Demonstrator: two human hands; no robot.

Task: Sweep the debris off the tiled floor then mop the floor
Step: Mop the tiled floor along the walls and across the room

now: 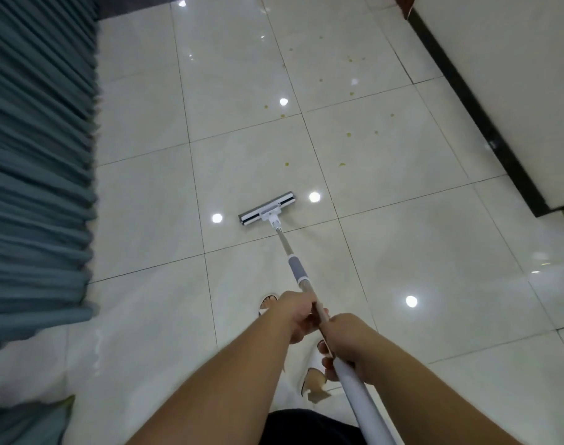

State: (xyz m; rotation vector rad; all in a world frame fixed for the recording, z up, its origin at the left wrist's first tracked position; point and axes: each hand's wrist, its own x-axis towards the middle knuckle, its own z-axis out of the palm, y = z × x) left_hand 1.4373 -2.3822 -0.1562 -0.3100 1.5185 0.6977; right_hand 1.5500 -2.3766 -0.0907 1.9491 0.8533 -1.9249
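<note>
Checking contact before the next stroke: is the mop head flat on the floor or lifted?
Flat: the mop head lies along the tiled floor, no gap showing.

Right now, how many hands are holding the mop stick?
2. The left hand grips the mop handle nearer the mop head; the right hand grips it just behind, closer to the body.

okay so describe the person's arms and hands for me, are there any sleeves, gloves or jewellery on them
Both forearms are bare as far as the picture shows them: no sleeves in view. The left hand and the right hand wear no gloves, and no watch, bracelet or ring is visible.
</note>
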